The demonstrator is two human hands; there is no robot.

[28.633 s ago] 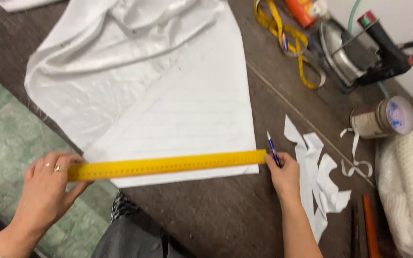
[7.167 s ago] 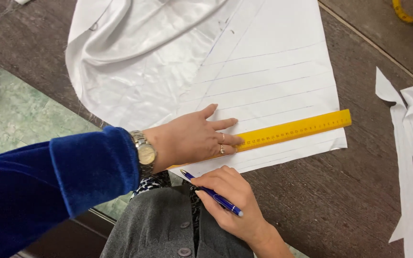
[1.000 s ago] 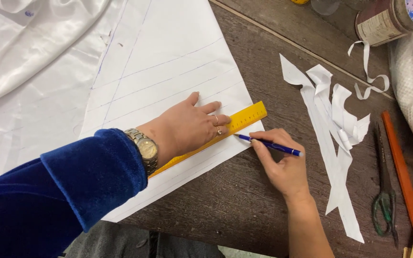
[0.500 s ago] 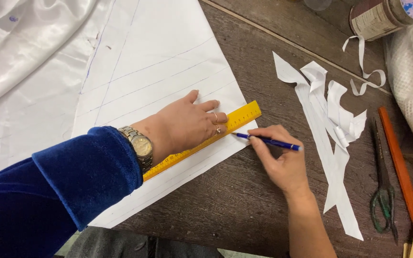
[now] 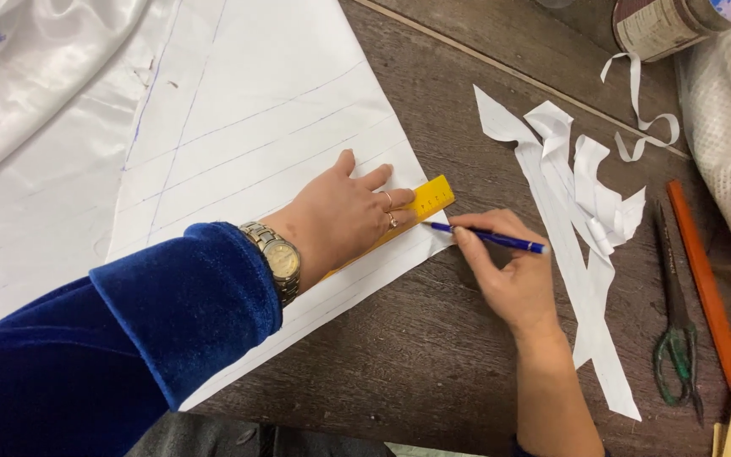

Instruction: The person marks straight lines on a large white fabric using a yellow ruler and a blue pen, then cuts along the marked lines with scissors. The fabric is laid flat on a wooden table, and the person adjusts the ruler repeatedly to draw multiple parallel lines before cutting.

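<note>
Flat yellow plastic ruler (image 5: 423, 206) with black marks; slim blue pen (image 5: 488, 239); white paper sheet (image 5: 255, 110) ruled in faint blue-violet lines; deep blue velvet sleeve (image 5: 120, 338); silver-and-gold wristwatch (image 5: 277, 258); dark brown wooden surface (image 5: 433, 338); white paper strips (image 5: 577, 220); green-handled scissors (image 5: 677, 338); orange stick (image 5: 702, 279).

A sewing or tailoring workshop: white fabric (image 5: 35, 76) at ten o'clock on a dark wooden table (image 5: 433, 355), ruled pattern paper (image 5: 264, 110), paper offcuts (image 5: 577, 220) and green-handled scissors (image 5: 677, 338) at three o'clock.

Yellow ruler (image 5: 427, 206) (flat) on lined paper (image 5: 255, 127)
</note>
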